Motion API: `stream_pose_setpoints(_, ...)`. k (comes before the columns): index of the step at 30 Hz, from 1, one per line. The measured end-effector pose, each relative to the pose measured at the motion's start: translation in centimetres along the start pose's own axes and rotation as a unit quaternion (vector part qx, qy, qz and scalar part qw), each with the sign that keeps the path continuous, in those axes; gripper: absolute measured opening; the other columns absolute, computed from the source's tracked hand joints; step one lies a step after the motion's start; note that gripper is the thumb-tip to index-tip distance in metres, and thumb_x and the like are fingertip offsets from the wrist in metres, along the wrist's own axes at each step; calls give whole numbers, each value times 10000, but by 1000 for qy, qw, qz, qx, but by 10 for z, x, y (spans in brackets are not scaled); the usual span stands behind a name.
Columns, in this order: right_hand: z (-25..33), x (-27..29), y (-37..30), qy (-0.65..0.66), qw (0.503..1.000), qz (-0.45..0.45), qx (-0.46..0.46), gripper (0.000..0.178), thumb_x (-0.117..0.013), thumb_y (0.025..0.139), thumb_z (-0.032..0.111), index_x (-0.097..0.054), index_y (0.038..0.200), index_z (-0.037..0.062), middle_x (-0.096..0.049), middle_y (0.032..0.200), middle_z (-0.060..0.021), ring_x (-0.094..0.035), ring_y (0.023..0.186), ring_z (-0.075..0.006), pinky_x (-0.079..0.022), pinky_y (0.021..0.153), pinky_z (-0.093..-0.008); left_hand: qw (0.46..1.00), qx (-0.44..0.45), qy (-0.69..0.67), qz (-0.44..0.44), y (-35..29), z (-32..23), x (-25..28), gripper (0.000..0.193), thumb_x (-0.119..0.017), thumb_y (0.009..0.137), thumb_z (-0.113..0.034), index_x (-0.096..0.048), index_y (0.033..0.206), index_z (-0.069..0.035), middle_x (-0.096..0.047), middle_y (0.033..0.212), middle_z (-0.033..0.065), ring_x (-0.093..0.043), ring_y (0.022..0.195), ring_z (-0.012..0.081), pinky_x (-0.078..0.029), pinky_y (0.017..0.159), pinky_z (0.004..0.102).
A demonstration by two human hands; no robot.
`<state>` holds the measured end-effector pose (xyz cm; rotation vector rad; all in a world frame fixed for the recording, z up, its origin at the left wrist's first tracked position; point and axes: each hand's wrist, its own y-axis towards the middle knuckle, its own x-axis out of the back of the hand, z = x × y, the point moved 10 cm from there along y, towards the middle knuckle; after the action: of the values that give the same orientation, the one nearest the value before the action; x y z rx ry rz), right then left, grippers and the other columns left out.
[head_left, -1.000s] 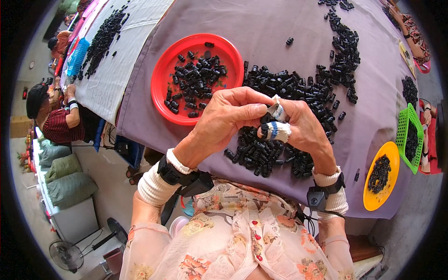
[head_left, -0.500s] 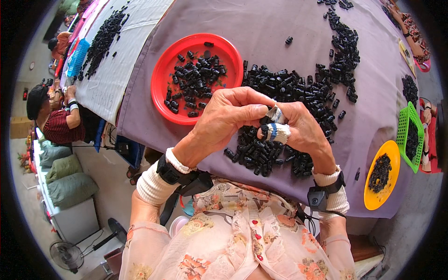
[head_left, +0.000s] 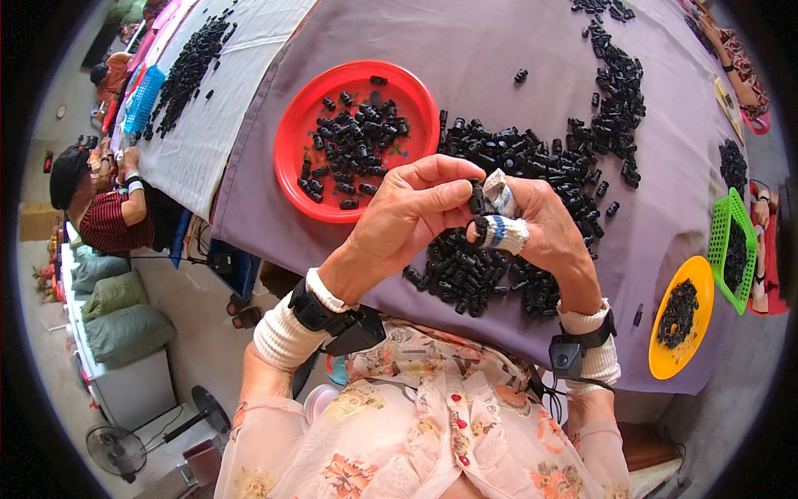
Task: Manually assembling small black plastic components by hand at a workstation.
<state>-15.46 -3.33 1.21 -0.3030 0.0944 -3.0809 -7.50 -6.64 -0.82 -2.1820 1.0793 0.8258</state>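
Observation:
In front of my chest both hands meet over the table. My left hand point(head_left: 397, 218) pinches a small black cylindrical part point(head_left: 476, 198) between thumb and fingertips. Curled around the other side of that part is my right hand point(head_left: 544, 223), its fingers partly hidden. A striped knit cover point(head_left: 504, 234) wraps its thumb and a whitish cloth cover point(head_left: 499, 193) wraps a finger. Beneath and beyond my hands spreads a pile of similar black parts point(head_left: 474, 270). To the left, a red round tray point(head_left: 291, 170) holds more of them.
A yellow plate point(head_left: 702, 287) with small black pieces lies at the right, beside a green basket point(head_left: 721, 229). A person in a striped top point(head_left: 116, 220) works at the left table, near a blue basket point(head_left: 145, 96). Another person's arm point(head_left: 736, 79) shows far right.
The black part now shows between my fingertips, where it was mostly hidden before. My hands have parted slightly, and the covered right finger has lifted. The whole view has shifted a little.

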Motion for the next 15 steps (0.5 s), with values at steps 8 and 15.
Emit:
stream_pose_setpoints(8, -5, 13, -5, 62, 994, -91, 25, 224, -716, 711, 187, -563, 764, 32, -488, 591, 32, -406, 546, -47, -345, 489, -218, 998, -56, 40, 3, -5, -9, 1, 200, -573, 850, -74, -545, 1035, -2, -610, 935, 75, -605, 847, 140, -501, 760, 305)
stream_pose_setpoints(15, 1, 16, -5, 21, 996, -84, 39, 154, -675, 713, 102, -560, 789, 32, -486, 552, 28, -409, 509, -35, -339, 455, -215, 999, -48, 10, -10, -7, -8, 0, 169, -573, 850, -61, -563, 1002, 10, -609, 911, 85, -616, 801, 166, -518, 748, 313)
